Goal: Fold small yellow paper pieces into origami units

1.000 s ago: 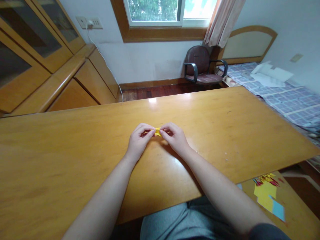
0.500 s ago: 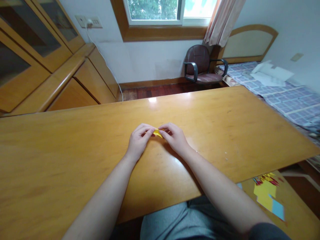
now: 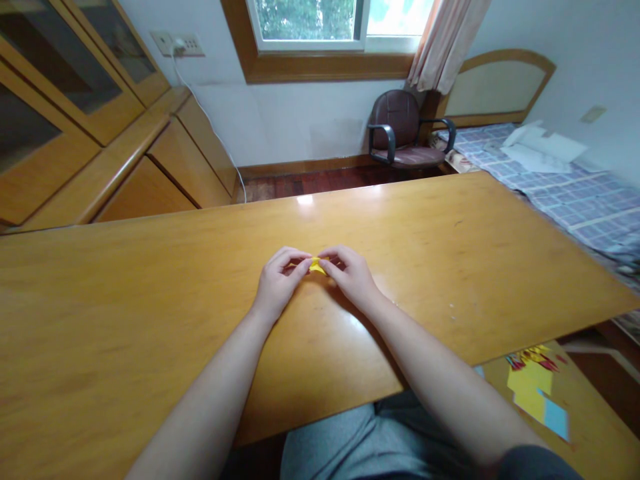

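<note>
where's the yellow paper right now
In the head view the yellow paper is pinched between the left hand and right hand, over the middle of the table.

Wooden table point(image 3: 450, 267), wood cabinets point(image 3: 75, 133) left. Daylit window point(image 3: 310, 20), curtain point(image 3: 445, 40), white wall point(image 3: 290, 127). Armchair point(image 3: 405, 130), bed point(image 3: 575, 193) right.

Soft window daylight, perhaps edge-warped
</note>
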`<state>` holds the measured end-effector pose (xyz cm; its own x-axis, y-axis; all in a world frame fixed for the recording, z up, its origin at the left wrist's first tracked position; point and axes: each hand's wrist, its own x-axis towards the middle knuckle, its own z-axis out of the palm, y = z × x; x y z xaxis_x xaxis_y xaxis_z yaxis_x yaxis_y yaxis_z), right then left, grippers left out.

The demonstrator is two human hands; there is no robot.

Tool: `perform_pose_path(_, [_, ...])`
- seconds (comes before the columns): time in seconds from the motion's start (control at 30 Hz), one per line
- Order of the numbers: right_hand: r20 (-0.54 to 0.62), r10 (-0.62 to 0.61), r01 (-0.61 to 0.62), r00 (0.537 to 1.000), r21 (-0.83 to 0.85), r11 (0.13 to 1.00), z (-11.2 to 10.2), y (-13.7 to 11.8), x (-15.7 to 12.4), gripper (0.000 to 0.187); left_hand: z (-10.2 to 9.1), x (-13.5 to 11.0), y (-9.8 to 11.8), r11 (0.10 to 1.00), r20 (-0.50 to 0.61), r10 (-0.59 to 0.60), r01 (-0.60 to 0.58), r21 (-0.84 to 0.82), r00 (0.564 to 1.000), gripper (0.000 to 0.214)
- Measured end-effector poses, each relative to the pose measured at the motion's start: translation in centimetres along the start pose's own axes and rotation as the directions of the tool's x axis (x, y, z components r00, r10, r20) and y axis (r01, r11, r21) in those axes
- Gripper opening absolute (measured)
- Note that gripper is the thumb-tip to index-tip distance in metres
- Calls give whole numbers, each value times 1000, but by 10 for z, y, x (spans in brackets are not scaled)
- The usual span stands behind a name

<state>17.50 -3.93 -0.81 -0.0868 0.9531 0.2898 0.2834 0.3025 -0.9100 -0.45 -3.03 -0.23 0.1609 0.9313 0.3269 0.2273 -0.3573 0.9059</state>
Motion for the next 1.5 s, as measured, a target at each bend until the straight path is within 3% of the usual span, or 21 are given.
perform_pose_path(0.3, [35, 18, -19, 999, 32, 999, 1, 1, -1, 12, -1, 2, -2, 999, -25, -10, 11, 38, 1000, 18])
perform_pose_path(0.43, [56, 86, -93, 995, 138, 986, 2, 2, 0, 15, -1, 2, -6, 995, -20, -79, 77, -62, 997, 16])
perform_pose_path(0.53, [81, 133, -149, 988, 237, 960, 2, 3, 0, 17, -2, 2, -6, 998, -30, -27, 26, -49, 999, 17])
perform_pose_path(0.8, [85, 220, -233, 972, 471, 851, 3, 7, 2, 32, -2, -2, -14, 938, 159, -123, 167, -305, 980, 31])
perform_pose_path(1.07, [113, 220, -247, 969, 459, 853, 2, 7, 3, 30, -2, -1, -10, 940, 177, -206, 244, -236, 963, 34])
perform_pose_path(1.5, [161, 113, -158, 981, 306, 939, -3, 3, 0, 18, -3, 0, -7, 918, 207, -192, 250, -308, 959, 32])
